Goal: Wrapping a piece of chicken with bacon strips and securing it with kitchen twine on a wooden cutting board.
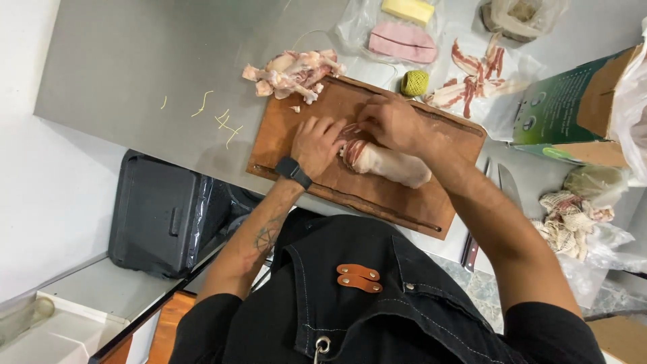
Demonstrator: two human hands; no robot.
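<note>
Black apron cloth (350, 303) filled the near view. Both hands pressed a pale, smooth meat roll (394, 165) mid-way along the brown wooden cutting board (283, 128): left hand (317, 145) cupped its streaky bacon-wrapped end, right hand (391, 123) pinched there too, hiding it. Green twine ball (414, 82) sat at the board's far edge.

Bright, even light; sharp, soft shadows

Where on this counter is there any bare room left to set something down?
The widest free patch is the steel counter at image left of the chicken scraps, bare but for a few string snippets. The cutting board has a free strip nearest the person. Beyond the twine ball, bacon, the green box and knives crowd it.
</note>
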